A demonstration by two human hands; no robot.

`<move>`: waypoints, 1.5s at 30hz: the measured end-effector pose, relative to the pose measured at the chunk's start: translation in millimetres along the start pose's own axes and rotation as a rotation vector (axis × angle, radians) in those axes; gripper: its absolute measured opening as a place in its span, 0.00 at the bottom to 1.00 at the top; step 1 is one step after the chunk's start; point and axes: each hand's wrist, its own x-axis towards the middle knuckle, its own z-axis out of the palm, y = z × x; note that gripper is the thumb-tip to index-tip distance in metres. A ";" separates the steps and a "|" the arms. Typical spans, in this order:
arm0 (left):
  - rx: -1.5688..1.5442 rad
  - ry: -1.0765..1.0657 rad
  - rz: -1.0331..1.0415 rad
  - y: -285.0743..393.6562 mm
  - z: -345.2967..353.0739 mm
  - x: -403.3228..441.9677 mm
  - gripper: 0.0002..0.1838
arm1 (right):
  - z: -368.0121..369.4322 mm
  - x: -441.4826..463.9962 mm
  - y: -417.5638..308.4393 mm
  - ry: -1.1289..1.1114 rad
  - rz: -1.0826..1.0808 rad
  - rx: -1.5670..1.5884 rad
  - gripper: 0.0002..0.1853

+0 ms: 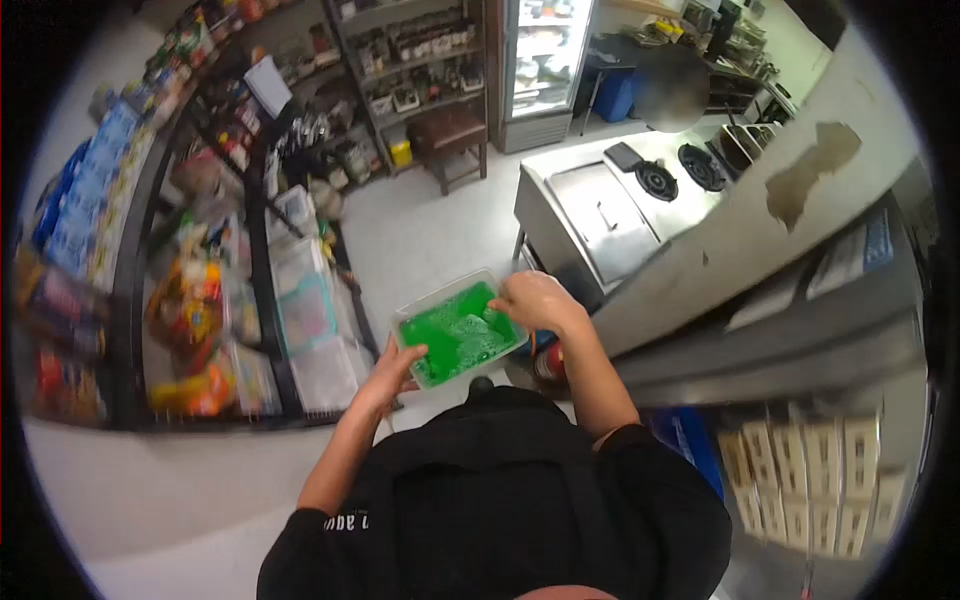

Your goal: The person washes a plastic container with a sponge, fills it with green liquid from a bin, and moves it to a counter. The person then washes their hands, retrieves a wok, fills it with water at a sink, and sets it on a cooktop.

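Note:
A clear rectangular plastic tub (402, 312) filled with bright green liquid (440, 335) is held in front of my body. White foam (478, 335) floats on the liquid. My left hand (393, 368) grips the tub's near left side, thumb over the rim and the other fingers beneath. At the tub's right side is my right hand (533, 302), its fingers bent over the rim and the thumb reaching inside near the foam. The undersides of both hands are hidden.
Shelves of packaged goods (200, 310) line the left. A steel counter (590, 215) with black burners (656, 180) stands ahead right, beside a scuffed pillar (740, 220). A brown stool (447, 135) and a lit glass-door fridge (543, 60) are farther back.

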 end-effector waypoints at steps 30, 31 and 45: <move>0.372 -0.399 -0.247 314.3 -157.5 867.7 0.37 | -37.5 651.3 426.2 0.354 0.637 0.297 0.20; 0.351 -0.436 -0.276 326.5 -151.4 915.1 0.37 | -58.7 670.4 457.9 0.385 0.650 0.273 0.20; 0.301 -0.575 -0.423 479.8 15.2 1249.0 0.34 | -203.0 799.5 760.8 0.395 0.741 0.296 0.18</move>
